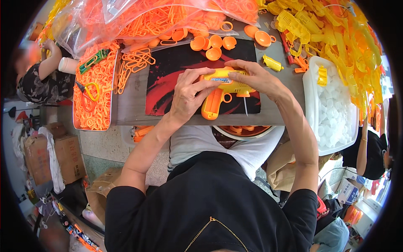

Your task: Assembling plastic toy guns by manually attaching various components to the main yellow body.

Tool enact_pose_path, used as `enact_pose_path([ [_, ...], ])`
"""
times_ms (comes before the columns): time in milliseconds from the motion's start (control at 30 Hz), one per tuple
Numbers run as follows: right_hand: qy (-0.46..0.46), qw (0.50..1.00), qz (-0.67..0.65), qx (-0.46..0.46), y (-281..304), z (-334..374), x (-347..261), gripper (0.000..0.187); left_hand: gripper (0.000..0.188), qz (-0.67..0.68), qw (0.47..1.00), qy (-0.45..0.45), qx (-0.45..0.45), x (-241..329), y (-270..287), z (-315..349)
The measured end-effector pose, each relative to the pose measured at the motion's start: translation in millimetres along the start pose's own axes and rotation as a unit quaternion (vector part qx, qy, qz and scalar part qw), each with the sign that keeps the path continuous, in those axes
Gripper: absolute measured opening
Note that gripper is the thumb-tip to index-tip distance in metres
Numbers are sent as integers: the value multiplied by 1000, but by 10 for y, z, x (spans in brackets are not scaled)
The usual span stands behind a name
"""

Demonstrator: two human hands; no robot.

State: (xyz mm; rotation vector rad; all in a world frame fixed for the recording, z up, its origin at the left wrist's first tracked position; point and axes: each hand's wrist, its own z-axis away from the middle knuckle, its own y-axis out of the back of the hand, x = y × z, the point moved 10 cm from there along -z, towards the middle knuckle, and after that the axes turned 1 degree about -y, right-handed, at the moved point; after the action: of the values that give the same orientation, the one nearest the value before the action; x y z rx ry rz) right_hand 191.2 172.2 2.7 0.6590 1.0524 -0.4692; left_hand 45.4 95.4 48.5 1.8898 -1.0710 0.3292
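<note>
A yellow and orange toy gun is held just above a black and red mat, its orange grip pointing toward me. My left hand is closed on the gun's left end, thumb and fingers pinching near a small blue label. From the other side, my right hand grips the upper edge and right end, its fingers bent over the top. An orange ring trigger shows beside the grip. A thin pale pointed piece stands below the barrel; whether it is attached cannot be told.
Orange half-round cups lie beyond the mat. A tray of small orange parts with scissors stands left. To the right are a yellow part, a tub of translucent white pieces and heaped yellow shells. Other people work at both sides.
</note>
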Motion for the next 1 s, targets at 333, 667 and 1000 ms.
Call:
enact_pose_path([
  [333,1,1000,15,-14,-26,4,-41,56,23,-20,1000,-23,6,23,6,26],
  [667,61,992,107,32,-3,-14,-50,50,21,-23,999,-32,13,60,8,25],
  [1000,33,997,64,-11,-52,-66,-60,51,19,-48,998,-27,0,36,-13,43],
])
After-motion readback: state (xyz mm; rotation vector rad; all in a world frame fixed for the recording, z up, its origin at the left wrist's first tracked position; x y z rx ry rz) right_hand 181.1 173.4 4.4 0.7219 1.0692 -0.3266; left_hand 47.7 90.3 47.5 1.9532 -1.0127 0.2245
